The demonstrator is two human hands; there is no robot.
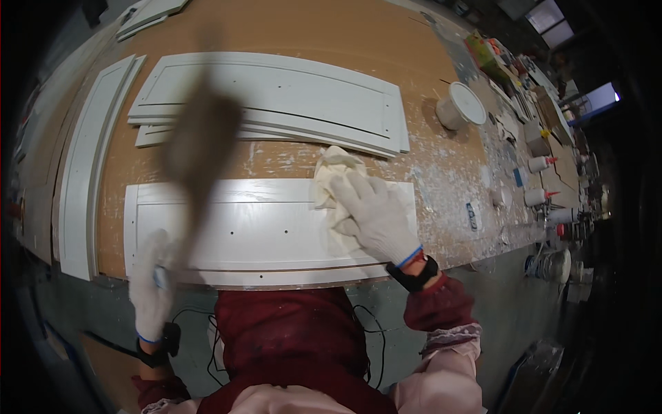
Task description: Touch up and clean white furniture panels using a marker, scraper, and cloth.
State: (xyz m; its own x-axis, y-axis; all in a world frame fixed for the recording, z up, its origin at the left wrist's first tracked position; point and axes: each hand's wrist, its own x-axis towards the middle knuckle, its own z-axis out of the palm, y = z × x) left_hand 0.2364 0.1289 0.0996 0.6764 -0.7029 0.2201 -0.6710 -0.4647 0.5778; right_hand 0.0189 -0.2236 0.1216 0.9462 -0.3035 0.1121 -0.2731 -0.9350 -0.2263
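A white panel with a raised frame and small dark holes lies along the table's near edge. My right hand, in a white knit glove, presses a crumpled cream cloth onto the panel's right part, its fingers bent over the fabric. By the panel's left end is my left hand, also gloved, with its fingers drawn together. A small bluish spot shows at its palm; what it holds is unclear. A brown blurred object hangs close before the camera and covers part of the panel.
More white panels are stacked beyond, and long narrow boards lie at the left. A white lidded tub stands at the right on the paint-spattered table. Glue bottles with red tips line the right side.
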